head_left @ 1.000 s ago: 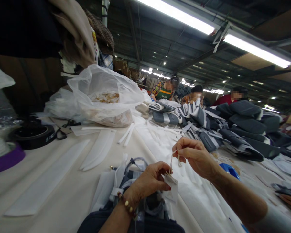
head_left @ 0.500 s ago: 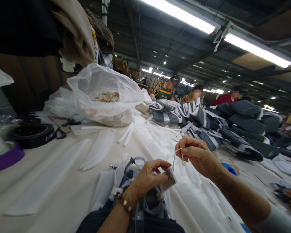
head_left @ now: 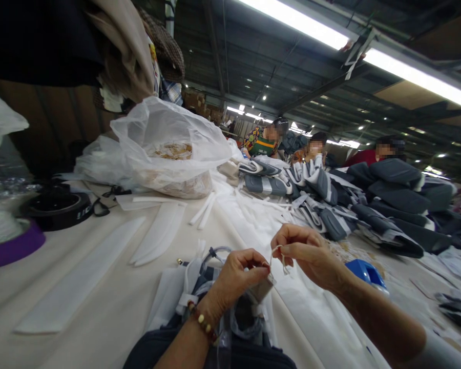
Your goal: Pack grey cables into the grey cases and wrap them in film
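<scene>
Tabletop [head_left: 103,318] shows between the left hand [head_left: 235,277] and a long, tapering white panel [head_left: 80,282], and from my remote view that side gives the wider room; opposite, a smooth blue object [head_left: 363,271] sits near the right hand [head_left: 307,256]. The two hands stand close but apart. I see the left thumb and fingers pinched on a small, flat tag [head_left: 261,290], above a dark bag [head_left: 149,352] partly covered in glossy clear film. The right fingertips grip thin, pale cord [head_left: 284,265] running to it. Beyond, a crinkled translucent sack [head_left: 169,177] bulges, and grey padded pieces [head_left: 399,197] lie heaped.
</scene>
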Demonstrator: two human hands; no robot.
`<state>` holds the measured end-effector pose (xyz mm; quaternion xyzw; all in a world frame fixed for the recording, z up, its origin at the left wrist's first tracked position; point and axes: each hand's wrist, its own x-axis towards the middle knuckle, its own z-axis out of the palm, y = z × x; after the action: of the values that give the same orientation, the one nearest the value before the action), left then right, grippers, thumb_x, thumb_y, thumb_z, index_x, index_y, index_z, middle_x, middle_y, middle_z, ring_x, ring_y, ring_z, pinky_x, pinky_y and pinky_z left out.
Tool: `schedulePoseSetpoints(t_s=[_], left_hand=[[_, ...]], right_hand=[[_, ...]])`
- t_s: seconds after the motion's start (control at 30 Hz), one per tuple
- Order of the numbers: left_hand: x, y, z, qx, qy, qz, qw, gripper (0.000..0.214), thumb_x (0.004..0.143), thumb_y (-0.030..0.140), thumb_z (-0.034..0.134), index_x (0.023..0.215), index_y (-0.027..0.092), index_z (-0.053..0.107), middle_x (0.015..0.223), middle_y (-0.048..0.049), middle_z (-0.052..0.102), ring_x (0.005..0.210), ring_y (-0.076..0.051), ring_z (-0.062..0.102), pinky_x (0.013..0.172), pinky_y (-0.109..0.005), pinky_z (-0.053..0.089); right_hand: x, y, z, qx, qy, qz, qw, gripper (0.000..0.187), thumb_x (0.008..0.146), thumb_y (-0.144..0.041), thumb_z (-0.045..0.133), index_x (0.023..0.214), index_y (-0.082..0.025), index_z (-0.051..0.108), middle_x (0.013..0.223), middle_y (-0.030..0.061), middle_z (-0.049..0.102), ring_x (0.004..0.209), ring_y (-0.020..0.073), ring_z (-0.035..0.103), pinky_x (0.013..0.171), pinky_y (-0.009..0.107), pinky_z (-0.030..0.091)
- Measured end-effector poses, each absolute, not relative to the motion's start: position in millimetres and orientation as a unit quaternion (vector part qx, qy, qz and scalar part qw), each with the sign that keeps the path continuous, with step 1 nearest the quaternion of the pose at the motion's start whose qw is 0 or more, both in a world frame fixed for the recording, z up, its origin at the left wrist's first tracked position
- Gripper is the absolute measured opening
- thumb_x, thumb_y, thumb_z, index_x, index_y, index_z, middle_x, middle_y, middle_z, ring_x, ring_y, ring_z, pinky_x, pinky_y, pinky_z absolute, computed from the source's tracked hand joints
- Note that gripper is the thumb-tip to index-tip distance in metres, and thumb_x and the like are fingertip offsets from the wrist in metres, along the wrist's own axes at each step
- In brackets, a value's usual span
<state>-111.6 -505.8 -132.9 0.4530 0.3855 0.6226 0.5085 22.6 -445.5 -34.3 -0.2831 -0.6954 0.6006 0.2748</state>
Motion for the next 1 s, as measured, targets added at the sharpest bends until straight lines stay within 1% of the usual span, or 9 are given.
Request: schedulePoseSetpoints(t_s=[0.17,0.3,0.37,0.5,0.57,0.67,0.8,0.9,1.0], left_hand=[[-112.2,-506.7,-132.0,0.434,0.385,0.63,0.516,0.037,0.06,0.046,0.073,0.063,0.013,0.058,0.059,0.0011,0.052,0.057,-0.01,0.042,0.056,-0.024,0.03],[-115.4,-507.7,-131.3,0.433,0.388,0.632,0.512,0.038,0.063,0.049,0.071,0.066,0.014,0.058,0.059,0.0009,0.053,0.056,-0.011,0.045,0.057,-0.025,0.033],[-117.2,-507.3,-132.3,0.437,0.4,0.654,0.471,0.035,0.067,0.047,0.067,0.074,0.014,0.06,0.065,-0.0008,0.057,0.063,-0.014,0.051,0.063,-0.026,0.038],[-118.2,-504.8,-136.3,0.393,0.409,0.708,0.42,0.046,0.066,0.047,0.067,0.097,0.015,0.057,0.087,-0.0055,0.062,0.078,-0.018,0.057,0.072,-0.029,0.043],[-117.4,-504.1,-137.5,0.358,0.403,0.721,0.435,0.051,0.063,0.047,0.069,0.101,0.016,0.054,0.097,-0.0077,0.06,0.083,-0.02,0.058,0.071,-0.029,0.046],[-116.5,-504.9,-137.1,0.329,0.414,0.726,0.441,0.053,0.059,0.046,0.072,0.099,0.016,0.056,0.101,-0.0082,0.057,0.082,-0.019,0.057,0.064,-0.026,0.047],[-118.0,-505.2,-137.2,0.293,0.409,0.746,0.437,0.047,0.061,0.046,0.073,0.094,0.016,0.059,0.089,-0.0045,0.06,0.064,-0.012,0.052,0.054,-0.021,0.041],[-120.4,-502.8,-138.4,0.261,0.399,0.756,0.449,0.047,0.06,0.049,0.073,0.09,0.015,0.059,0.082,-0.0036,0.062,0.057,-0.009,0.048,0.053,-0.021,0.038],[-122.7,-499.8,-139.1,0.247,0.405,0.759,0.445,0.043,0.064,0.052,0.067,0.082,0.014,0.06,0.075,-0.004,0.063,0.058,-0.01,0.05,0.057,-0.022,0.039]], right_hand=[[20.6,-450.0,-38.4,-0.245,-0.723,0.608,0.218,0.014,0.068,-0.028,0.067,0.065,-0.016,0.064,0.06,0.0022,0.063,0.05,0.01,0.047,0.049,0.024,0.034],[20.3,-449.8,-45.0,-0.232,-0.745,0.571,0.254,0.021,0.081,-0.035,0.059,0.074,-0.017,0.068,0.063,0.0012,0.06,0.059,0.0121,0.049,0.057,0.026,0.036],[21.1,-448.7,-50.6,-0.249,-0.748,0.555,0.265,0.014,0.077,-0.03,0.063,0.084,-0.02,0.068,0.074,0.0006,0.063,0.07,0.0138,0.052,0.065,0.026,0.039],[18.0,-453.9,-65.6,-0.225,-0.789,0.537,0.196,0.044,0.065,-0.028,0.073,0.108,-0.024,0.062,0.111,0.0026,0.063,0.105,0.0228,0.053,0.088,0.033,0.037],[11.7,-461.4,-75.4,-0.201,-0.805,0.528,0.182,0.052,0.062,-0.029,0.076,0.112,-0.023,0.06,0.118,0.004,0.06,0.113,0.0254,0.049,0.094,0.036,0.034],[-0.7,-472.8,-92.1,-0.208,-0.802,0.521,0.207,0.047,0.063,-0.03,0.077,0.106,-0.02,0.062,0.111,0.0051,0.063,0.109,0.0257,0.052,0.095,0.037,0.036],[-8.6,-475.9,-106.1,-0.224,-0.8,0.509,0.224,0.021,0.072,-0.035,0.069,0.081,-0.017,0.066,0.078,0.0015,0.065,0.078,0.0185,0.056,0.074,0.03,0.043],[-3.3,-469.3,-100.9,-0.245,-0.792,0.511,0.226,0.023,0.077,-0.039,0.064,0.074,-0.016,0.067,0.066,-0.0003,0.061,0.065,0.0139,0.052,0.065,0.026,0.04],[8.1,-461.4,-85.1,-0.277,-0.768,0.532,0.227,0.025,0.074,-0.042,0.067,0.072,-0.016,0.067,0.062,-0.0012,0.058,0.061,0.012,0.049,0.06,0.024,0.039]])
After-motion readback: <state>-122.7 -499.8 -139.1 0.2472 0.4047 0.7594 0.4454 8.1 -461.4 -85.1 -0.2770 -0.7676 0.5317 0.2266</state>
